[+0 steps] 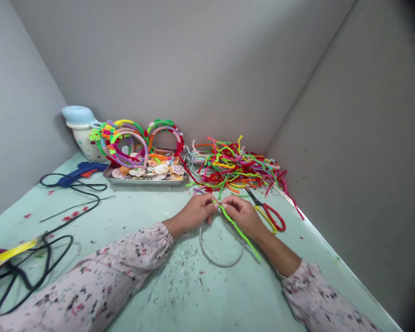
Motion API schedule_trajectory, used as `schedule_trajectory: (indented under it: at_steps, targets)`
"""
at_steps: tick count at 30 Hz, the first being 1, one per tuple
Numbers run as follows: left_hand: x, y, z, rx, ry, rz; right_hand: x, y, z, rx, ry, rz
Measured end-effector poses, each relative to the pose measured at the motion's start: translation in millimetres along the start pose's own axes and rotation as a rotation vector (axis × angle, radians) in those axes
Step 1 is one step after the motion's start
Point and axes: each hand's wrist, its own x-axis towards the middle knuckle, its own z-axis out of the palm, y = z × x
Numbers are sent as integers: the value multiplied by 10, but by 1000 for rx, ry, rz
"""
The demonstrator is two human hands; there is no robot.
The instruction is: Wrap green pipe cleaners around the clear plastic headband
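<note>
My left hand (197, 210) and my right hand (242, 213) meet above the table, fingertips nearly touching. Between them runs a bright green pipe cleaner (240, 234), pinched by both hands, its long free end slanting down to the right past my right wrist. A thin grey hoop (223, 266), like a bare headband, hangs in a curve below the hands; its upper ends go up behind the fingers, where my grip on it is partly hidden. Just right of my right hand lie scissors (268, 216) with a red and yellow handle.
A heap of coloured pipe cleaners (228, 166) lies behind the hands. Left of it, a metal tray (145, 183) holds shells (161, 169) and wrapped headbands (129, 138). A blue glue gun (79, 173), a black cord (90, 212) and a white container with blue lid (85, 133) stand farther left.
</note>
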Motion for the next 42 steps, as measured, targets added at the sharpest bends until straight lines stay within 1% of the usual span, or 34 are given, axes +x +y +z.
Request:
schedule_trajectory:
  at_steps: [10,19,23,27,42]
  targets:
    - [2,-19,6,-7,-3,-7,-1,-85,-28,58,-51,74]
    - [0,-2,2,7,3,-15,4,-56,-48,68,-78,74]
    - [0,-7,0,3,-7,-15,2,-82,-62,76,-94,98]
    - [-2,-15,-4,11,-6,-7,3,-97,-65,105,-116,87]
    - [13,-39,-1,9,-3,-23,20,-42,-40,90,-100,75]
